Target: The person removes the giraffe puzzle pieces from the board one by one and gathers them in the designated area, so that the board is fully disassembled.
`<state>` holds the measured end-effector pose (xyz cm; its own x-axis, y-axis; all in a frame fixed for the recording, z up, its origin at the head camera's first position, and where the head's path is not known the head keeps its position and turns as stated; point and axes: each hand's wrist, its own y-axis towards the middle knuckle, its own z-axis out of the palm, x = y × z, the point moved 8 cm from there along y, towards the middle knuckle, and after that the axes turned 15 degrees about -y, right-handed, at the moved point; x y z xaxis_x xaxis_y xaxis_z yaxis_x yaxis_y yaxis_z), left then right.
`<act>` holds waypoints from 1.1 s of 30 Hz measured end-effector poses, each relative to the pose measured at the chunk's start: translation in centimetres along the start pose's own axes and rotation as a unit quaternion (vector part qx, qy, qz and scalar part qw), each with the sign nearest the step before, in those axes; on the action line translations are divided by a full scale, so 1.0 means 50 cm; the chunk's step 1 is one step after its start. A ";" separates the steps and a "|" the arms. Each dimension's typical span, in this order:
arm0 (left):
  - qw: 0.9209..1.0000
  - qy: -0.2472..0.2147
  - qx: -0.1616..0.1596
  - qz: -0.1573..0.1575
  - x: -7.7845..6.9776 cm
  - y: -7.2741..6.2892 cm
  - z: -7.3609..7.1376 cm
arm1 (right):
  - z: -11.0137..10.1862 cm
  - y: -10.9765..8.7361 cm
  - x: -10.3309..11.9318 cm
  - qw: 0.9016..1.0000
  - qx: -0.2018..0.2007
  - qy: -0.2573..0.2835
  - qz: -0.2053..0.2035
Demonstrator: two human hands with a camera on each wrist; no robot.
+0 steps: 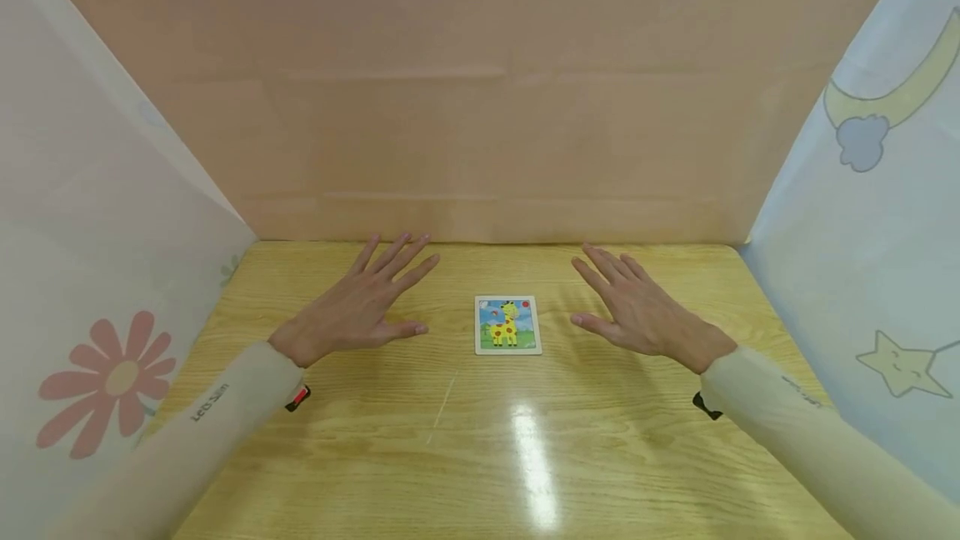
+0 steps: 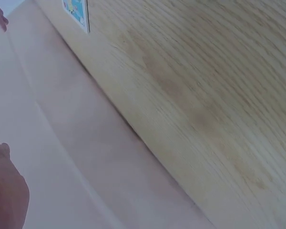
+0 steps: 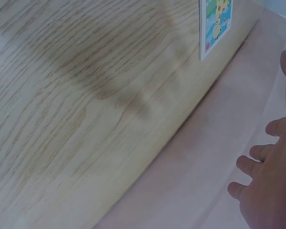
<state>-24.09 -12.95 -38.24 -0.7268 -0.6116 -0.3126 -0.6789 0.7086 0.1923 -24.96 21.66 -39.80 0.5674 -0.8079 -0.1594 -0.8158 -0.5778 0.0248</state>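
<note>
- Card (image 1: 507,325) with a giraffe print: lies flat on the wood-grain surface (image 1: 360,457), between the hands, touching neither; the right thumb is a little nearer to it than the left.
- Left hand (image 1: 356,307): fingers spread wide, thumb out to the side, holding nothing.
- Right hand (image 1: 645,312): likewise spread and free of any load. Both look raised off the surface, judging by the wrist views and the soft shadows.
- Technique (judgement): for handling the card, bring the hands in low and level from either side, so that fingertips meet its edges and leave the print uncovered.
- The card looks thin and stiff; a fingernail under one edge, with the other hand steadying the opposite edge, should work better than pinching from above.
- Risk (judgement): a one-sided push would probably skid or turn it; light, matched contact advised.
- Writing: dark lettering (image 1: 209,403) on the left sleeve (image 1: 180,448); it seems to begin "Leo", remainder uncertain. Right sleeve (image 1: 810,440) also bears lettering (image 1: 801,391), too creased and small to read.
- Card markings: red dot (image 1: 526,304) in one corner; no words legible.
- Left wristband (image 1: 297,397): black with a red patch, no brand legible. Right wristband (image 1: 707,405): black, nothing readable.
</note>
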 end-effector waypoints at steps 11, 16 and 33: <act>0.999 -0.031 -0.006 -0.016 0.011 0.016 0.038 | 0.012 0.034 0.019 0.999 -0.018 0.029 0.002; 0.997 -0.058 0.001 -0.046 0.018 0.020 0.071 | 0.021 0.053 0.043 0.999 -0.018 0.039 -0.010; 0.975 -0.175 0.004 -0.137 0.029 0.038 0.173 | 0.050 0.133 0.116 0.990 -0.025 0.138 -0.006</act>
<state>-25.51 -9.44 -46.38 -0.4370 -0.6224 -0.6493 -0.8409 0.5390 0.0492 -27.39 13.44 -43.04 0.5918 -0.7977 0.1160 -0.8060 -0.5872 0.0745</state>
